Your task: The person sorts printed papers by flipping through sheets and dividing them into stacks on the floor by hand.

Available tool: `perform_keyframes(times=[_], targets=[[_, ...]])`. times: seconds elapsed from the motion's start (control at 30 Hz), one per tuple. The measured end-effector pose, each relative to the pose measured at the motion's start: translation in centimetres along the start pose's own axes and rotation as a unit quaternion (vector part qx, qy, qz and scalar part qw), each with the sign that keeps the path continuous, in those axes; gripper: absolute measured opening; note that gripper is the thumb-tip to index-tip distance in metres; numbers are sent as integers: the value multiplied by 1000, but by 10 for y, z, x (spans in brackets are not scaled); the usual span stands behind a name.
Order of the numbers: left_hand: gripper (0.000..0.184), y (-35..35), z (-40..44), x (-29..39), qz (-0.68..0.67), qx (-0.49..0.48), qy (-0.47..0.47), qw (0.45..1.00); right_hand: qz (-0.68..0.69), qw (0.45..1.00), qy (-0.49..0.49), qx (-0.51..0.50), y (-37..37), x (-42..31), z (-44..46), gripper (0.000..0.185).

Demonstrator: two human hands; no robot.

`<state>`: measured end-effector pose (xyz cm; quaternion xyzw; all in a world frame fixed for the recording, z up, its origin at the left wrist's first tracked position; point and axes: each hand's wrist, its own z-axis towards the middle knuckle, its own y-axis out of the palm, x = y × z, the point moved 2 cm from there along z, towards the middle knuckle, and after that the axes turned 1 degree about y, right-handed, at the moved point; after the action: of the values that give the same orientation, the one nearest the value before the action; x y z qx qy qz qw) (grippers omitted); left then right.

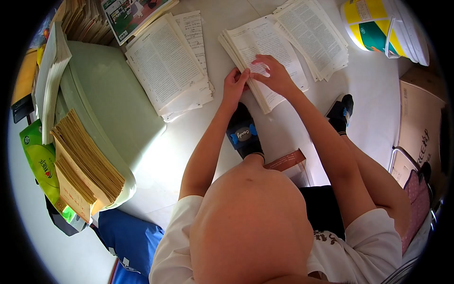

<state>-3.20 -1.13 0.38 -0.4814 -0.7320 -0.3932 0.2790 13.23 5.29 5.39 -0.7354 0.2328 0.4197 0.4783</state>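
Observation:
A thick book of printed pages (272,42), without a visible cover, lies open on the floor at the upper middle. My left hand (234,85) closes round its left edge, thumb on top and the other fingers partly hidden. Over the pages, my right hand (275,75) has its thumb and index finger spread apart. Its thumb tip rests by the book's edge, close to my left thumb. Loose printed sheets (314,38) lie partly along the book's right side. Another pile of printed sheets (165,64) is spread out to the left.
A pale green box (111,90) at left bears old yellowed books (87,161). A magazine (135,16) lies at the top. At right stand a white-and-yellow bucket (378,26) and a cardboard carton (418,123). My slippered foot (243,130) is just below the book.

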Motion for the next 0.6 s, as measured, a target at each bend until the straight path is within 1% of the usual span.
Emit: perform_keyframes(times=[0.43,0.6], targets=[[31,-3,0,-3,-43,-22,4,999,-21,1000,-5,-1,0,-1,0,43],[28,-4,-1,-2,-56,-42,-5,998,4,1000,8,-7,-2,-3,-1,45]])
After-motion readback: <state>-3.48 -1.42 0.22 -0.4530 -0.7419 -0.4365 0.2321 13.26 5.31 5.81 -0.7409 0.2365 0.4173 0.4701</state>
